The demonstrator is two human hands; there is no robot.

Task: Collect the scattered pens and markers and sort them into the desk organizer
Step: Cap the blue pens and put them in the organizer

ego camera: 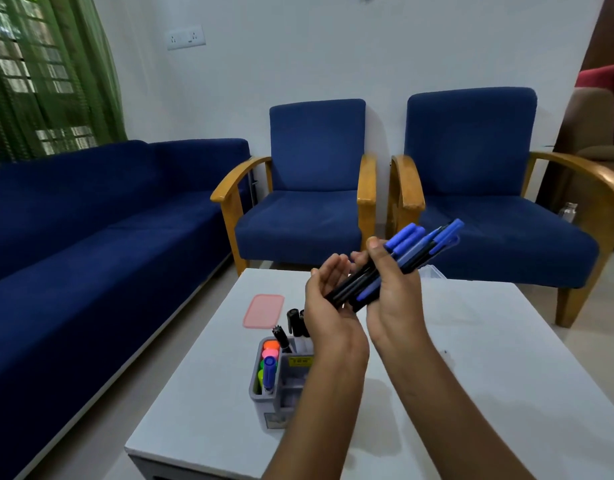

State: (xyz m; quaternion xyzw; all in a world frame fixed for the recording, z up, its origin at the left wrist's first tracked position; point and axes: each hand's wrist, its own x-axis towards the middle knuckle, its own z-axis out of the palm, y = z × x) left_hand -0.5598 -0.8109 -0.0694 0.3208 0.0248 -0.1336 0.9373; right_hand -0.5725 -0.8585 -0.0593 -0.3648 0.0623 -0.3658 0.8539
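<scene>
A bundle of several blue and black pens (414, 252) is held slanting above the white table (472, 358), tips up to the right. My right hand (392, 292) grips the bundle around its middle. My left hand (328, 303) cups the lower ends with its fingers curled under them. Below my left forearm stands the grey desk organizer (274, 393). It holds orange, pink, green and blue highlighters (269, 362) in its left slot and black markers (293, 323) at the back.
A pink lid (263, 311) lies flat on the table behind the organizer. A clear plastic box edge (433, 271) shows behind my right hand. A blue sofa (91, 237) lines the left side; two blue armchairs (316, 188) stand beyond the table.
</scene>
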